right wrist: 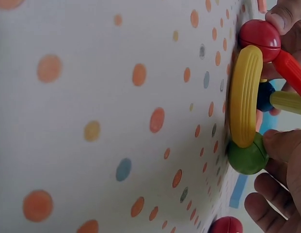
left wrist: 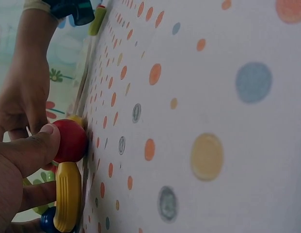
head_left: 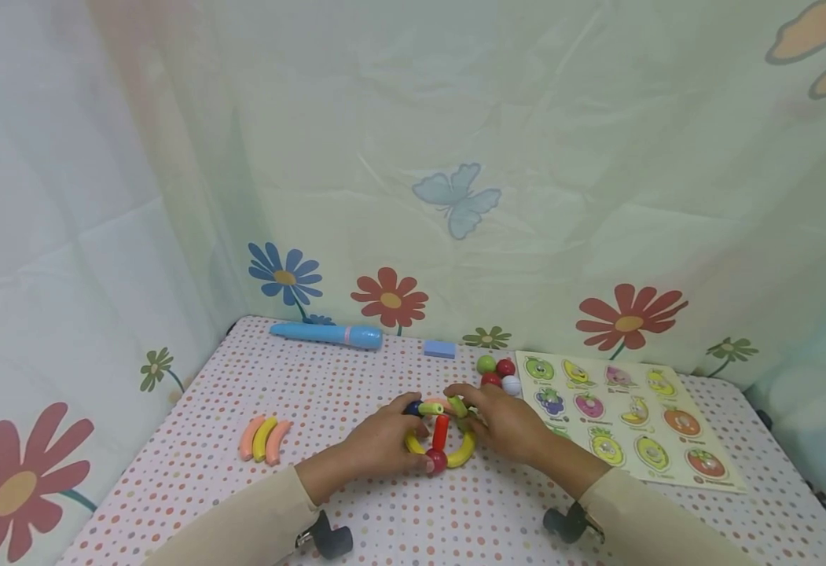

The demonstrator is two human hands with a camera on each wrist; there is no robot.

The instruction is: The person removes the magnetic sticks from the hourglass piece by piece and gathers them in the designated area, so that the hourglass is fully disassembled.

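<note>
A ring of toy rods and balls, apparently a magnetic building set, lies on the dotted table between both hands. Its red ball (head_left: 435, 461) joins curved yellow rods (right wrist: 245, 97) and a straight red rod (head_left: 441, 432) that rises from it. My left hand (head_left: 387, 437) grips the ring, thumb on the red ball and fingers by the blue ball (right wrist: 265, 96). A light green rod (head_left: 431, 408) projects from the blue ball. My right hand (head_left: 508, 420) holds the green ball (right wrist: 249, 154) between thumb and finger; another light green rod (head_left: 458, 406) stands there.
Left on the table (head_left: 193, 503) lie curved pink and yellow rods (head_left: 265, 439). Behind are a blue wand-shaped thing (head_left: 328, 334) and a blue block (head_left: 440, 348). Loose balls (head_left: 505, 367) sit beside a fruit puzzle board (head_left: 618, 417) at right. A curtain (head_left: 356, 102) hangs behind.
</note>
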